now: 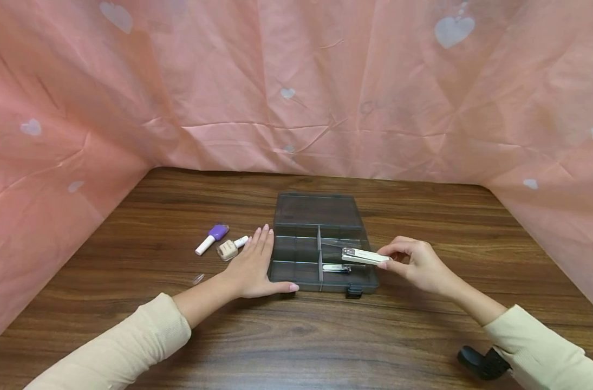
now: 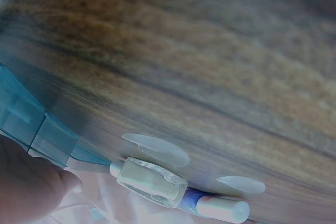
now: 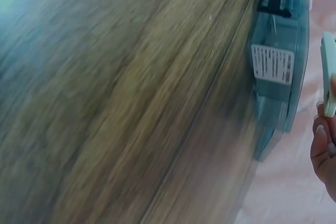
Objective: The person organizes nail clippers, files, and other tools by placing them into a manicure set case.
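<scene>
A dark see-through plastic organizer box lies with its lid folded back on the wooden table. My left hand rests against its left side, fingers straight and thumb along the front edge. Between thumb and fingers, my right hand pinches a large white nail clipper over the right-hand compartments. A smaller nail clipper lies in the front right compartment. In the right wrist view, the held nail clipper shows at the right edge, partly cut off.
Left of the box lie a beige nail polish bottle and a purple one, both with white caps. Clear nail-shaped pieces lie near them. A black object sits by the right sleeve. Pink heart-patterned cloth surrounds the table.
</scene>
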`<action>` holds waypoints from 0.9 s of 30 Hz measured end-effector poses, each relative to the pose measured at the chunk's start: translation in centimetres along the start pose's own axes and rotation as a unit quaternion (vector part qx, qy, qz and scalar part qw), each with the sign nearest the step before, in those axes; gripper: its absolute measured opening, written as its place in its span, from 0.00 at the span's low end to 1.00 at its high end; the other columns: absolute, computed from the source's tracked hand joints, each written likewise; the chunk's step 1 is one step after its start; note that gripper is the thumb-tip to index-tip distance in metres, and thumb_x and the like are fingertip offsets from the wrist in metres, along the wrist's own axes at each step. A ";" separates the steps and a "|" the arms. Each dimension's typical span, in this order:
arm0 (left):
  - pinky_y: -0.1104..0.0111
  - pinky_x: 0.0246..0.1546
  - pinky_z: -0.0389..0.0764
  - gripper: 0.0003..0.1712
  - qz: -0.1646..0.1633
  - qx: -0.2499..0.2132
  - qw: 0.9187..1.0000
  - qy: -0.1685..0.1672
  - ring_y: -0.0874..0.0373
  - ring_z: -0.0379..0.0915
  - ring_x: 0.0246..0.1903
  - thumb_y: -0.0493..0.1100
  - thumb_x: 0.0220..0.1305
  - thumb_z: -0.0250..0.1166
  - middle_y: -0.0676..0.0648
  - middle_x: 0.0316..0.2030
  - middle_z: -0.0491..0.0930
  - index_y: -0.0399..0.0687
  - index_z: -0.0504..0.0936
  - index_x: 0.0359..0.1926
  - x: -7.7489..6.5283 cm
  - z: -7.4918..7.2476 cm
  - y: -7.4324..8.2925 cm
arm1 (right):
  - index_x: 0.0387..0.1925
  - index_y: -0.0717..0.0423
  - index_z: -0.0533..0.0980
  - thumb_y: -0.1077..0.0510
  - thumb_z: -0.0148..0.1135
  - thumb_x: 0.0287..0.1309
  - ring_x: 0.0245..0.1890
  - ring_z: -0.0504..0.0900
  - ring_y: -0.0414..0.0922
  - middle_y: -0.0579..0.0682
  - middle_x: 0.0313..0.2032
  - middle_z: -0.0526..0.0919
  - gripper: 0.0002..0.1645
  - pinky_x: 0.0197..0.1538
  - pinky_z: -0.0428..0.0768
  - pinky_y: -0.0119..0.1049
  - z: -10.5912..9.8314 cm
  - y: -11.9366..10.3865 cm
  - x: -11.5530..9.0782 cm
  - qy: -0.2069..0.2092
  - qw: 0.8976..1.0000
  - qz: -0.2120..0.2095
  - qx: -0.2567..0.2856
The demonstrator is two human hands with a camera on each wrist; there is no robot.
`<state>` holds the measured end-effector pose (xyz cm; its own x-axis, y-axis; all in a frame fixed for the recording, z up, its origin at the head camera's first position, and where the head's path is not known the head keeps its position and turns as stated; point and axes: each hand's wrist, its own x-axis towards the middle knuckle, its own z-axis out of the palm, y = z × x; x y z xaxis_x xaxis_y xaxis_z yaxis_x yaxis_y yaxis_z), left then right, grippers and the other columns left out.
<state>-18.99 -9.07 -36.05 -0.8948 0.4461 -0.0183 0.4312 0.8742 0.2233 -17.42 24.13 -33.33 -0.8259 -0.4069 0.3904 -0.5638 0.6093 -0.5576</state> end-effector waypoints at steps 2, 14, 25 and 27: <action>0.54 0.71 0.45 0.71 -0.002 -0.001 1.000 -0.001 0.43 0.32 0.72 0.79 0.44 0.56 0.34 0.72 0.36 0.32 0.40 0.71 0.1 0.1 0.0 | 0.30 0.57 0.82 0.66 0.69 0.45 0.24 0.68 0.29 0.43 0.25 0.79 0.06 0.23 0.70 0.26 0.3 -0.2 0.2 -0.015 1.000 -0.012 0.004; 0.53 0.71 0.45 0.70 0.001 -0.001 1.000 0.000 0.42 0.32 0.72 0.78 0.45 0.56 0.33 0.72 0.37 0.31 0.41 0.70 0.0 0.0 0.0 | 0.31 0.59 0.82 0.65 0.69 0.46 0.22 0.63 0.31 0.44 0.27 0.79 0.07 0.24 0.66 0.24 1.8 -0.6 1.4 -0.121 0.992 -0.043 -0.016; 0.54 0.71 0.46 0.70 0.002 0.002 1.000 -0.004 0.43 0.32 0.72 0.79 0.45 0.56 0.33 0.72 0.37 0.31 0.41 0.70 0.1 -0.1 0.0 | 0.30 0.57 0.83 0.62 0.69 0.47 0.27 0.69 0.36 0.44 0.27 0.80 0.05 0.29 0.69 0.27 1.6 -0.8 2.2 -0.185 0.977 -0.063 -0.080; 0.54 0.71 0.46 0.70 0.001 0.002 1.000 -0.004 0.43 0.32 0.72 0.79 0.44 0.56 0.33 0.72 0.37 0.31 0.41 0.70 0.0 -0.2 0.0 | 0.29 0.56 0.84 0.61 0.69 0.47 0.27 0.69 0.36 0.43 0.27 0.80 0.04 0.29 0.68 0.27 1.6 -0.8 2.3 -0.194 0.974 -0.066 -0.093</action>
<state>-19.03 -9.09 -35.84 -0.8926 0.4501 -0.0264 0.4341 0.8738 0.2192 -18.90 21.55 -33.16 -0.7085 -0.6949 0.1235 -0.6837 0.6323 -0.3645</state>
